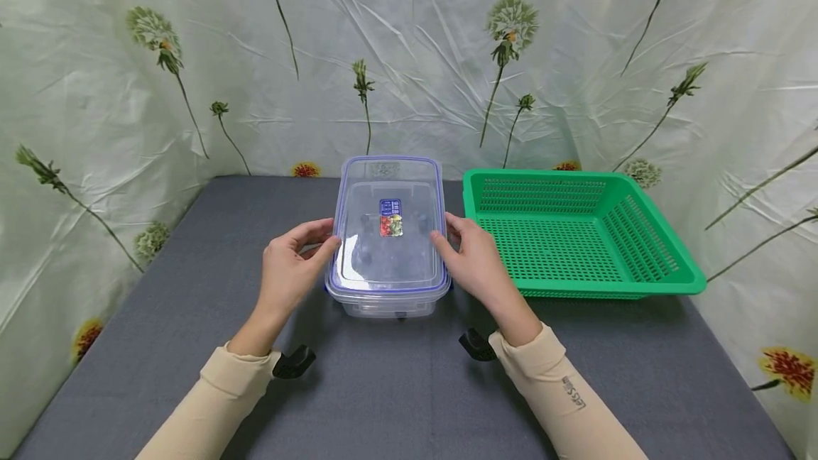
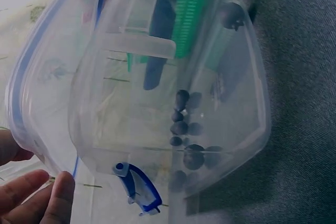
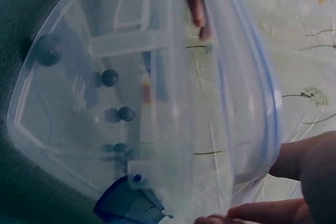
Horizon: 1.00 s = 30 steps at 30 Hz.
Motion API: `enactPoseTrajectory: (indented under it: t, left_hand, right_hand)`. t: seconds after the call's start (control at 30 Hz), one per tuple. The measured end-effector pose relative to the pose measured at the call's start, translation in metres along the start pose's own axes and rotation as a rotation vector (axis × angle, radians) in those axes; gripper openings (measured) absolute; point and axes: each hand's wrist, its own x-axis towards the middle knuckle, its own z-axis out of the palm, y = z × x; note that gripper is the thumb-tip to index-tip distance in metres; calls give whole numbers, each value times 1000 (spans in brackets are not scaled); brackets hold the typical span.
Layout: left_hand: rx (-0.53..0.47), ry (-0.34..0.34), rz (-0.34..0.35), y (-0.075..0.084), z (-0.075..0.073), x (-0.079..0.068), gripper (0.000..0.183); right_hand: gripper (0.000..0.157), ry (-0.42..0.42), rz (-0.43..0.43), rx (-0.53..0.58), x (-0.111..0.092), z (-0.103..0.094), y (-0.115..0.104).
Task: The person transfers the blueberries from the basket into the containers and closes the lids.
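A clear plastic lid (image 1: pixel 409 261) with a blue seal and a small fruit label lies over a clear plastic box (image 1: pixel 390 309) at the middle of the table. My left hand (image 1: pixel 290 258) pinches the lid's left edge, thumb on top. On the opposite edge, my right hand (image 1: pixel 476 258) pinches it the same way. Several blueberries (image 2: pixel 193 157) rest on the box's bottom, seen through its wall. Blue latches hang at the box's sides, one latch (image 2: pixel 139 190) near my left fingers and another latch (image 3: pixel 128 200) below my right hand. In both wrist views, the lid sits above the box rim.
A green perforated basket (image 1: pixel 693 279) stands right of the box, close to my right hand. The grey tabletop (image 1: pixel 396 403) extends in front and to the left. A flower-printed curtain (image 1: pixel 422 55) hangs behind the table and along both sides.
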Motion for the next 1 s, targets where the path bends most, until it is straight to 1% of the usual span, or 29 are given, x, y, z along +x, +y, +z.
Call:
enactPoseTrajectory:
  t: [0.07,0.17,0.27,0.37,0.5,0.63,0.7,0.8,1.0]
  left_hand:
    - [27,-10,-6,-1,0,0,28]
    - [66,-23,-14,-3,0,0,29]
    - [94,-33,-31,-5,-2,-1,30]
    - [116,-39,-45,-8,-5,-3,31]
    - [139,-66,-47,-11,-7,-4,31]
    - [143,-105,-56,-14,-5,-4,30]
    - [147,-120,-65,-15,-3,-5,30]
    - [154,-132,-74,-15,-1,-5,30]
    - [163,-139,-72,-15,3,-3,30]
  right_hand:
    - [65,-33,15,-34,-1,0,-4]
    - [69,-79,15,-71,-3,2,-9]
    - [72,-144,6,-66,-6,5,-14]
    - [71,-189,7,-39,-9,9,-16]
    - [68,-169,37,-28,-9,15,-15]
    - [67,-116,73,-32,-8,22,-11]
    - [65,-88,74,-26,-7,26,-10]
    - [63,-51,73,-12,-6,30,-8]
    - [63,-11,97,15,-4,34,-4]
